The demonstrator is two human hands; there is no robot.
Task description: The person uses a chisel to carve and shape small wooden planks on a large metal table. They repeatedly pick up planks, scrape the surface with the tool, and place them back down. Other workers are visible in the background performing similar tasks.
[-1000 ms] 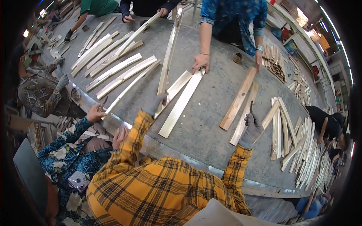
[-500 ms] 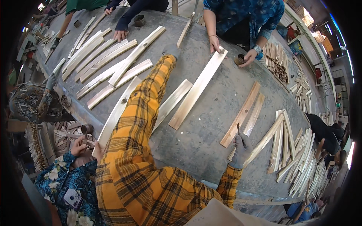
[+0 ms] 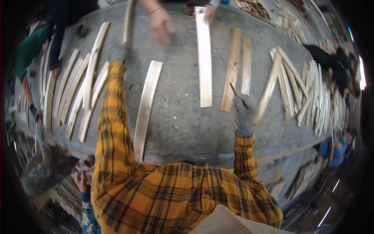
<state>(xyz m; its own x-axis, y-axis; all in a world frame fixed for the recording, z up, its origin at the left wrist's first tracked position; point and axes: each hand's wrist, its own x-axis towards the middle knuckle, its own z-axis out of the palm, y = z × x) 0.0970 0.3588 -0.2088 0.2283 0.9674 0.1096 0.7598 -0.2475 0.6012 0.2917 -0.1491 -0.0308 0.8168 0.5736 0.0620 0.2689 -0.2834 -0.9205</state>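
Observation:
My left hand (image 3: 119, 54), in a grey glove, is stretched far out over the table. Its fingers close on the near end of a narrow wooden strip (image 3: 129, 21), though blur softens the grip. My right hand (image 3: 245, 113), gloved too, holds a thin stick-like tool (image 3: 233, 89) with a dark tip pointing away from me; its exact kind is unclear. Just beyond that tool lie a brown wooden board (image 3: 231, 66) and a shorter strip (image 3: 246, 66). Between my arms rests a pale board (image 3: 149, 103). Farther off, a co-worker's hand (image 3: 210, 13) touches a light board (image 3: 205, 58).
Several strips (image 3: 76, 89) lie fanned out at left, and more are heaped (image 3: 321, 97) at right. A co-worker's bare hand (image 3: 159, 27) reaches over the grey table (image 3: 175, 132). Small dark cups (image 3: 82, 31) stand near the far side. Other people work around the edges.
The view has swung, shifting the scene. The co-worker's braceleted hand has come off the light board and moved left; their other hand is now at that board. My hands keep their holds.

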